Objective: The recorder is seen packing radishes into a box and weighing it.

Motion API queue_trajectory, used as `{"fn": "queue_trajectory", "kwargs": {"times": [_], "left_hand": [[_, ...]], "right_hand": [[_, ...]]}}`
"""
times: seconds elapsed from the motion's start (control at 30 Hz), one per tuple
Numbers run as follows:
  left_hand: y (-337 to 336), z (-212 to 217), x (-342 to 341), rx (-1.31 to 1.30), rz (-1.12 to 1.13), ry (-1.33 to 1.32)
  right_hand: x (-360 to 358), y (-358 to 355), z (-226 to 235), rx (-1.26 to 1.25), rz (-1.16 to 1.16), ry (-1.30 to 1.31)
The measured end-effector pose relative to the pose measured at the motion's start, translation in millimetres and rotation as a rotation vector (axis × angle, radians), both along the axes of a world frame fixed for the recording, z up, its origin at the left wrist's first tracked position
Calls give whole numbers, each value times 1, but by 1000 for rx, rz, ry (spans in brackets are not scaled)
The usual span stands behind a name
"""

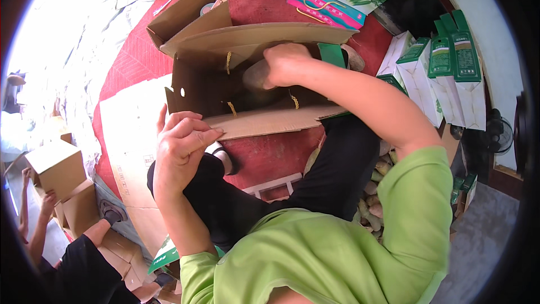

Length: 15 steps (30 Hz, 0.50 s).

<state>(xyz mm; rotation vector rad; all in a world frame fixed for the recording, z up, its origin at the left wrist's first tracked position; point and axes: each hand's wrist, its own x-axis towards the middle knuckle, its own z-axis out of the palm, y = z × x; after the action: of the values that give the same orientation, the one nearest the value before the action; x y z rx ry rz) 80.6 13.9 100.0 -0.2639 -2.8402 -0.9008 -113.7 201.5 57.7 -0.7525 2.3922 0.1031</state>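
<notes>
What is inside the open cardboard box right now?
Inside the cardboard box, the right hand grips a brownish tuber. Yellow cord handles show on the walls. The box floor is hidden by hand and flaps.

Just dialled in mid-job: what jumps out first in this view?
At centre, an open brown cardboard box with yellow cord handles lies on the red floor mat; the right hand reaches inside, gripping a tan oblong root. The left hand pinches the box's near flap. At right stands a row of white-and-green gift cartons.
</notes>
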Motion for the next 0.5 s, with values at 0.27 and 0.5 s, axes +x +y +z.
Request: {"fn": "queue_trajectory", "kwargs": {"times": [0.27, 0.5], "left_hand": [[2, 0, -2, 25, -9, -4], [7, -3, -11, 37, 59, 33]], "right_hand": [[-3, -14, -92, -373, -145, -197], [-36, 16, -46, -532, -140, -455]]}}
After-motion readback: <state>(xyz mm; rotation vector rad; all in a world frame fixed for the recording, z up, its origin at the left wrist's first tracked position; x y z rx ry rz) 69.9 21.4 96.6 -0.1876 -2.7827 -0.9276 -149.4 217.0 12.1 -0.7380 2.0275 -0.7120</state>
